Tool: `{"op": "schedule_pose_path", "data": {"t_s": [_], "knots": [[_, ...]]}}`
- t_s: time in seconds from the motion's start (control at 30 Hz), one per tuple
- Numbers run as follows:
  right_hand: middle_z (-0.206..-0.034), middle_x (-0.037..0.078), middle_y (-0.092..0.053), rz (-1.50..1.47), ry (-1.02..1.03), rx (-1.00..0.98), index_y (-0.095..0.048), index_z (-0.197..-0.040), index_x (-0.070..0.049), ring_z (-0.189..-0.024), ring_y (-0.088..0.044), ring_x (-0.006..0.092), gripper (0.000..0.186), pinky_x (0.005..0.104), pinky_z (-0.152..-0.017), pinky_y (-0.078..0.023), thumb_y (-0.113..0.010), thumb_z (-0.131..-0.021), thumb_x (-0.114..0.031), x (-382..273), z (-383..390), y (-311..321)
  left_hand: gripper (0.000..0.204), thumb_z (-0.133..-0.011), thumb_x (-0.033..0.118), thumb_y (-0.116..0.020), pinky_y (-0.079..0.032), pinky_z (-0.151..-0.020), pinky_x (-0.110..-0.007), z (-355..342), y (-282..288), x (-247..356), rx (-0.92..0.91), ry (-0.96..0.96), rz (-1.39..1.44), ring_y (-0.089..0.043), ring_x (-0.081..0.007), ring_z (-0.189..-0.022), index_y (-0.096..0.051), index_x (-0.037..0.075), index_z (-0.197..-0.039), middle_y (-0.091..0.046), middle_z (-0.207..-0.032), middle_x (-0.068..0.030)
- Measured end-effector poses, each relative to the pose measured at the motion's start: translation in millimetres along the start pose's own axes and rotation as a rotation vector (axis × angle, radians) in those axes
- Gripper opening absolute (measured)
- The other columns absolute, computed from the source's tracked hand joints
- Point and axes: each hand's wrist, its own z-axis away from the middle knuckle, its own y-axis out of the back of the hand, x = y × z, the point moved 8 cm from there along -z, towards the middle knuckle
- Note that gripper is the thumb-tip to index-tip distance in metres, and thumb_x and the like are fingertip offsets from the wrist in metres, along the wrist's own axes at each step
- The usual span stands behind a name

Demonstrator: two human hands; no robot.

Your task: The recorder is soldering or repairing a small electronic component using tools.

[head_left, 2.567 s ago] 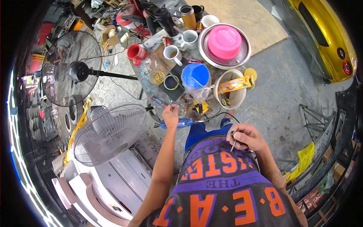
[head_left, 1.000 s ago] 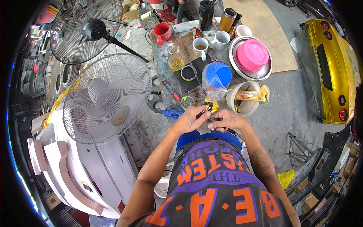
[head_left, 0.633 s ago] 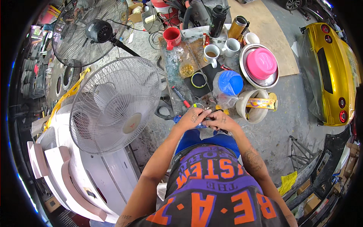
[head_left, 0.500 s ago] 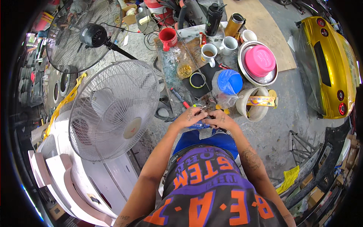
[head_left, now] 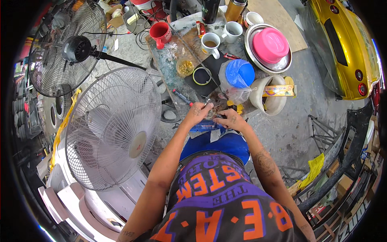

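My left hand (head_left: 197, 113) is at the near edge of the table, its thumb and fingers pinched on something small that I cannot make out. A short way to its right, my right hand (head_left: 232, 119) has its fingers closed round a small dark thing, mostly hidden by the hand. Thin metallic bits show between the two hands, too small to name. Just below the hands lies a blue object (head_left: 202, 126), partly covered. A red and dark pen-like tool (head_left: 182, 97) lies beside my left hand.
On the table (head_left: 176, 76) stand a red mug (head_left: 160, 34), white mugs (head_left: 210, 44), a round black-and-yellow tin (head_left: 201, 76) and a blue-topped tub (head_left: 239, 73). A pink bowl (head_left: 271, 45) rests in a metal basin; a white bucket (head_left: 255, 97) stands right. A large fan (head_left: 113, 129) is close on the left.
My hands have moved a little apart, with a gap between them now. The view has shifted, so the table's things sit higher and further left.
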Motion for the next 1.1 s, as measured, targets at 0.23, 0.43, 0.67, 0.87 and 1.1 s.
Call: {"op": "schedule_pose_path", "data": {"t_s": [0.23, 0.43, 0.67, 0.87, 1.1], "knots": [[-0.055, -0.002, -0.051, -0.099, 0.008, 0.054, -0.070, -0.102, -0.001, -0.045, -0.044, 0.0045, 0.027, 0.0219, -0.043, -0.034, -0.068, -0.085, -0.021, 0, 2, 1, 0.040, -0.086, 0.033, -0.064, -0.046, -0.056, -0.040, -14, 24, -20, 0.385, -0.153, -0.283, -0.060, -0.0341, -0.059, -0.060, -0.003, -0.072, -0.061, -0.063, -0.0187], [-0.059, 0.002, -0.055, -0.115, -0.042, 0.065, -0.070, -0.102, -0.002, -0.049, -0.048, 0.0072, 0.029, 0.0251, -0.046, -0.039, -0.072, -0.082, -0.023, 8, 9, 7, 0.025, -0.084, 0.024, -0.070, -0.048, -0.061, -0.034, 15, 17, 20, 0.207, -0.100, 0.084, -0.063, -0.0202, -0.066, -0.068, 0.000, -0.081, -0.067, -0.070, -0.0123], [-0.070, 0.004, -0.055, -0.022, 0.053, 0.001, -0.069, -0.101, 0.000, -0.056, -0.054, 0.0107, 0.030, 0.0265, -0.050, -0.041, -0.073, -0.081, -0.022, 10, 5, -8, 0.019, -0.083, 0.022, -0.071, -0.048, -0.066, -0.027, 41, -11, 12, 0.017, -0.078, 0.227, -0.061, -0.0096, -0.070, -0.073, 0.004, -0.089, -0.069, -0.075, -0.0047], [-0.081, 0.005, -0.053, 0.013, 0.100, 0.066, -0.069, -0.109, -0.006, -0.063, -0.054, 0.0130, 0.031, 0.0270, -0.057, -0.043, -0.072, -0.082, -0.020, 10, 12, -4, 0.019, -0.084, 0.019, -0.068, -0.048, -0.066, -0.030, 25, 28, -26, 0.286, -0.063, 0.174, -0.063, -0.0138, -0.067, -0.071, 0.001, -0.086, -0.069, -0.074, -0.0070], [-0.085, 0.005, -0.051, -0.045, 0.130, 0.242, -0.067, -0.115, -0.005, -0.063, -0.054, 0.0129, 0.032, 0.0281, -0.061, -0.044, -0.069, -0.085, -0.017, 15, 10, 7, 0.022, -0.083, 0.021, -0.068, -0.048, -0.062, -0.037, -15, 61, -29, 0.564, -0.079, -0.147, -0.063, -0.0293, -0.062, -0.066, -0.001, -0.077, -0.064, -0.067, -0.0158]]}}
